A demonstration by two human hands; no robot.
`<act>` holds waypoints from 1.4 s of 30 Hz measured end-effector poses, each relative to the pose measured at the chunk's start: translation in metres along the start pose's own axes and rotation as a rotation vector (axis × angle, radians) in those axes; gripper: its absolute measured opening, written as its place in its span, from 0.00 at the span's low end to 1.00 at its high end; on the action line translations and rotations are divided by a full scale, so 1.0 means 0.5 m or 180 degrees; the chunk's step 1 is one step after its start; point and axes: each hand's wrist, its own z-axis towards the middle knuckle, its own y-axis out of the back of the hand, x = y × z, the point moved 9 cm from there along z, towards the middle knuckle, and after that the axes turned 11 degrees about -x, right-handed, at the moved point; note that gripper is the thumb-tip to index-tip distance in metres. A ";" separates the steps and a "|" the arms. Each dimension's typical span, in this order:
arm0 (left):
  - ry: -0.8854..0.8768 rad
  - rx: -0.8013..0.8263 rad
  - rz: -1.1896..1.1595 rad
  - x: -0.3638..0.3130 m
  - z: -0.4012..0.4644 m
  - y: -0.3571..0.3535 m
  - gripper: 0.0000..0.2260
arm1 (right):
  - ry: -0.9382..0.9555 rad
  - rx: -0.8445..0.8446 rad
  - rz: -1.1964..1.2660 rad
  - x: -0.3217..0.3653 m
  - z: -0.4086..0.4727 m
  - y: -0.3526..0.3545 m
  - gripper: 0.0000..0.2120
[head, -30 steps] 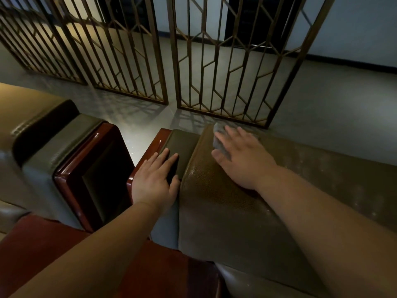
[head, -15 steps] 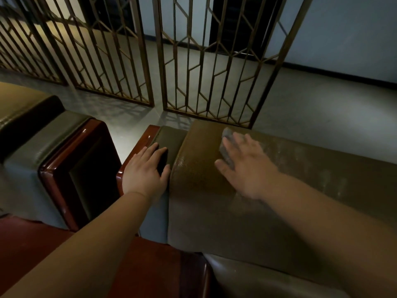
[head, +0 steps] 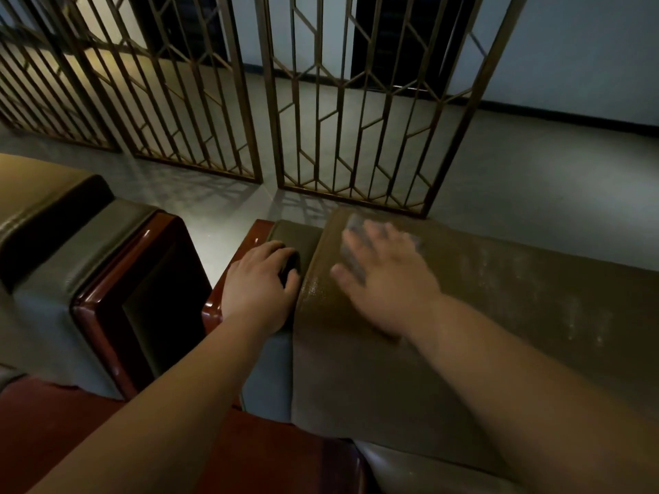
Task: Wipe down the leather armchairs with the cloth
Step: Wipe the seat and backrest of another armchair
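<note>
Since half a second ago, the cloth [head: 351, 240] is being pushed a little farther toward the back edge of the chair back [head: 463, 301] by the right hand [head: 383, 281], which is now being blurred by its motion, while the left hand [head: 258, 285] is being curled more tightly over the armrest [head: 294, 233], its fingertips being lost in the dark gap beside the chair back. The right hand is being kept flat and wide, fingers spread, pressing the cloth down; the left hand is being held narrow, gripping the armrest edge. The cloth is being seen only as a pale grey patch under and just beyond the right fingers, near the left end of the chair back's top; its folds cannot be told. The brown leather is being shown dull and matte near the hand, with faint pale streaks farther right. A second armchair [head: 89, 244], with glossy red-brown wood trim, is being seen at the left, apart from the first. A metal lattice screen [head: 356, 101] is standing on the grey floor [head: 535, 180] just behind the chairs.
</note>
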 end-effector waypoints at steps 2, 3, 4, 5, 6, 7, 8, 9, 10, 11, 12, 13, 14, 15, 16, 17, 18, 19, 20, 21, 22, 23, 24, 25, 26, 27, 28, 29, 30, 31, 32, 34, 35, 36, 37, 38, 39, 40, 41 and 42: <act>-0.0023 0.0002 0.0028 0.001 0.002 -0.004 0.24 | 0.0537 -0.0003 0.0033 0.063 -0.031 0.002 0.37; -0.0037 0.0006 0.0033 0.001 0.003 -0.005 0.24 | 0.0682 0.0080 0.0082 0.069 -0.030 0.003 0.37; -0.0054 0.0010 0.0044 0.001 0.004 -0.006 0.24 | 0.0710 0.0152 0.0136 0.055 -0.012 0.004 0.36; -0.0070 0.0002 0.0051 0.000 0.004 -0.006 0.24 | 0.0609 0.0190 0.0191 0.027 0.018 0.005 0.35; -0.0083 -0.0014 0.0043 0.000 0.003 -0.005 0.25 | 0.0392 0.0220 0.0218 -0.011 0.054 0.004 0.35; -0.0087 -0.0019 0.0013 0.000 0.003 -0.006 0.24 | 0.0100 0.0226 0.0222 -0.049 0.086 0.008 0.34; -0.0084 -0.0030 -0.0008 0.001 0.003 -0.007 0.23 | -0.0176 0.0214 0.0224 -0.081 0.109 0.010 0.34; -0.0064 -0.0048 -0.0032 0.004 0.001 -0.007 0.22 | -0.0323 0.0183 0.0217 -0.094 0.120 0.010 0.33; -0.0046 -0.0069 -0.0050 0.005 0.000 -0.007 0.22 | -0.0340 0.0154 0.0184 -0.087 0.117 0.007 0.34; -0.0044 -0.0088 -0.0070 0.005 0.001 -0.007 0.21 | -0.0244 0.0134 0.0131 -0.064 0.096 0.005 0.35; -0.0037 -0.0096 -0.0091 0.005 0.002 -0.006 0.21 | -0.0059 0.0121 0.0078 -0.030 0.061 0.005 0.35; -0.0017 -0.0104 -0.0114 0.006 0.003 -0.006 0.21 | 0.0204 0.0106 0.0025 0.008 0.018 0.007 0.36; 0.0004 -0.0113 -0.0139 0.007 0.004 -0.006 0.21 | 0.0458 0.0124 0.0007 0.041 -0.033 0.008 0.36; 0.0013 -0.0127 -0.0155 0.008 0.003 -0.006 0.21 | 0.0637 0.0188 -0.0009 0.058 -0.079 0.008 0.36; 0.0019 -0.0137 -0.0171 0.008 0.001 -0.006 0.21 | 0.0735 0.0246 -0.0058 0.051 -0.108 0.006 0.37; 0.0027 -0.0156 -0.0199 0.009 0.001 -0.006 0.21 | 0.0710 0.0252 -0.0077 0.023 -0.117 0.011 0.38; 0.0036 -0.0177 -0.0216 0.009 0.002 -0.003 0.21 | 0.0540 0.0202 -0.0103 -0.027 -0.109 0.015 0.38; 0.0039 -0.0193 -0.0234 0.009 0.003 -0.001 0.21 | 0.0210 0.0161 -0.0094 -0.083 -0.095 0.023 0.39; 0.0051 -0.0197 -0.0250 0.006 0.003 0.004 0.21 | -0.0194 0.0106 -0.0047 -0.141 -0.079 0.032 0.40; 0.0053 -0.0204 -0.0274 0.005 0.003 0.006 0.21 | -0.0532 0.0080 -0.0016 -0.184 -0.070 0.041 0.42; 0.0032 -0.0212 -0.0285 0.000 0.004 0.010 0.21 | -0.0697 0.0086 -0.0066 -0.201 -0.068 0.042 0.43; -0.0011 -0.0212 -0.0287 -0.005 0.005 0.010 0.21 | -0.0680 0.0123 -0.0167 -0.188 -0.075 0.036 0.43; -0.0023 -0.0206 -0.0289 -0.009 0.006 0.011 0.22 | -0.0499 0.0161 -0.0256 -0.149 -0.091 0.031 0.42; 0.0031 -0.0210 -0.0350 -0.012 0.005 0.016 0.22 | -0.0202 0.0201 -0.0332 -0.096 -0.115 0.021 0.40; 0.0232 -0.0221 -0.0529 -0.008 0.007 0.023 0.22 | 0.0126 0.0240 -0.0407 -0.042 -0.146 0.013 0.39; 0.0548 -0.0254 -0.0832 -0.009 0.010 0.035 0.22 | 0.0371 0.0249 -0.0411 -0.003 -0.178 0.007 0.39; 0.0897 -0.0258 -0.1147 -0.019 0.010 0.046 0.22 | 0.0536 0.0301 -0.0382 0.012 -0.202 0.006 0.39; 0.1115 -0.0211 -0.1378 -0.043 0.012 0.051 0.20 | 0.0611 0.0346 -0.0319 0.000 -0.212 0.010 0.39; 0.1118 -0.0136 -0.1466 -0.083 0.010 0.055 0.18 | 0.0588 0.0351 -0.0233 -0.031 -0.211 0.017 0.38; 0.0902 0.0024 -0.1452 -0.139 0.003 0.056 0.17 | 0.0448 0.0270 -0.0189 -0.078 -0.205 0.026 0.38; 0.0416 0.0165 -0.1231 -0.202 -0.007 0.055 0.19 | 0.0176 0.0165 -0.0172 -0.134 -0.198 0.039 0.38; -0.0560 0.0249 -0.0425 -0.299 -0.040 0.035 0.25 | -0.0537 -0.0038 -0.0228 -0.251 -0.198 0.063 0.41; -0.0756 0.0190 -0.0126 -0.319 -0.053 0.027 0.26 | -0.0824 -0.0078 -0.0278 -0.289 -0.206 0.068 0.42; -0.0770 0.0127 0.0013 -0.318 -0.055 0.023 0.27 | -0.0981 -0.0088 -0.0323 -0.298 -0.215 0.070 0.42; -0.0748 0.0082 0.0065 -0.313 -0.053 0.023 0.26 | -0.0973 -0.0070 -0.0337 -0.278 -0.221 0.068 0.42; -0.0735 0.0035 0.0003 -0.308 -0.053 0.023 0.26 | -0.0834 -0.0026 -0.0315 -0.233 -0.226 0.064 0.42; -0.0778 -0.0013 -0.0035 -0.305 -0.053 0.020 0.26 | -0.0576 0.0060 -0.0267 -0.175 -0.232 0.053 0.42; -0.0815 -0.0078 -0.0070 -0.304 -0.057 0.022 0.25 | -0.0279 0.0116 -0.0166 -0.116 -0.241 0.043 0.41; -0.0826 -0.0127 -0.0087 -0.303 -0.059 0.022 0.26 | -0.0047 0.0145 -0.0066 -0.076 -0.251 0.029 0.40; -0.0807 -0.0175 -0.0119 -0.301 -0.058 0.024 0.26 | 0.0112 0.0205 -0.0047 -0.064 -0.256 0.020 0.40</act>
